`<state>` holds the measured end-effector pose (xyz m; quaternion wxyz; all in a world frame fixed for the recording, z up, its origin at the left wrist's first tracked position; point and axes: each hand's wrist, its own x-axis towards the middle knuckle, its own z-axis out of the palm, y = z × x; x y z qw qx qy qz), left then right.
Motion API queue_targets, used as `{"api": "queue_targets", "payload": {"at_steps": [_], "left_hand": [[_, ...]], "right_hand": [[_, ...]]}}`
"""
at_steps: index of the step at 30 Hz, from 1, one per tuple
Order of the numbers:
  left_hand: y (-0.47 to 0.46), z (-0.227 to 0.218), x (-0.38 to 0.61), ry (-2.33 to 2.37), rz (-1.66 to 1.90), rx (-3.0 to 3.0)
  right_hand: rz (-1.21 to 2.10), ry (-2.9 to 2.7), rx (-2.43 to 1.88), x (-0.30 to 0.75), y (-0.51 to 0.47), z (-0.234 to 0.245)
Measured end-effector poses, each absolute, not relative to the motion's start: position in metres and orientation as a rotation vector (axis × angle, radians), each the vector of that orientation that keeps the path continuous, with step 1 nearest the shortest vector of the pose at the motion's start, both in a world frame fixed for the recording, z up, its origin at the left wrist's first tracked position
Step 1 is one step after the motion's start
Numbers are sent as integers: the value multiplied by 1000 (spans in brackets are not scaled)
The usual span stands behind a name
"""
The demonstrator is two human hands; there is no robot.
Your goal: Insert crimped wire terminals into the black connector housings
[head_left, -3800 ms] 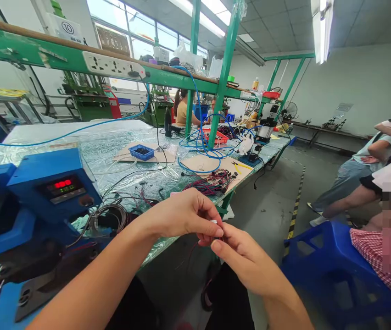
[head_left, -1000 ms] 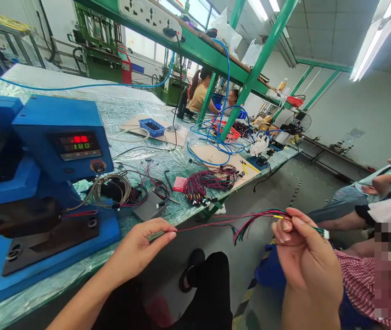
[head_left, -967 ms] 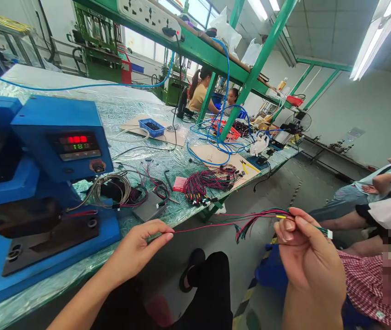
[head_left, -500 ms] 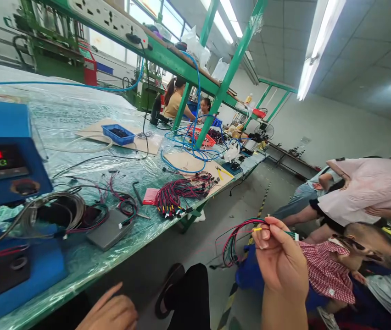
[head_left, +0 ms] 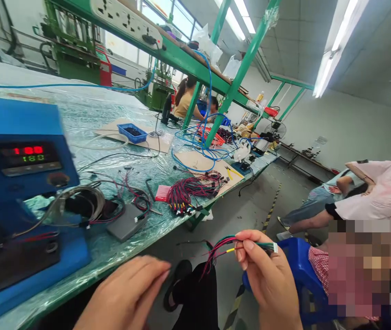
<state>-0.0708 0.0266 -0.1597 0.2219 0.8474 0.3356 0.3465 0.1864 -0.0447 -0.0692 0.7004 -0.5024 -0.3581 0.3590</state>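
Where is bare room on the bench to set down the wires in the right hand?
Bare plastic sheeting lies between the blue machine and the cardboard under the blue tray. A narrow strip runs between the grey box and the red wire bundle. It is crowded around the wire coil beside the machine.

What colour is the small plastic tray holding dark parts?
The small plastic tray is blue; head view.

The one head-worn camera looks forward and down from just beside the near edge of the long workbench [head_left: 78,119], facing along it toward the far end and tilted sideways. The blue machine [head_left: 19,183] sits close at frame left, and the left hand [head_left: 123,293] and right hand [head_left: 267,279] sit close at the bottom.
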Motion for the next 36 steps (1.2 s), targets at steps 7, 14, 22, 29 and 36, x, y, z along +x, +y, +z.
{"api": "queue_targets", "payload": {"at_steps": [7,14,22,29,36], "left_hand": [[27,-79,-11,528,1417,2331],[24,-93,-7,524,1477,2427],[22,-92,-11,572,1499,2388],[43,-87,-34,701,866,1860],[73,-112,-65,672,544,1595]], "right_hand": [[917,-940,-1190,163,-52,-83],[956,-929,-1176,157,-53,-88],[971,-922,-1170,155,-49,-90],[829,-846,-1205,172,-56,-81],[704,-729,-1319,204,-71,-83]]}}
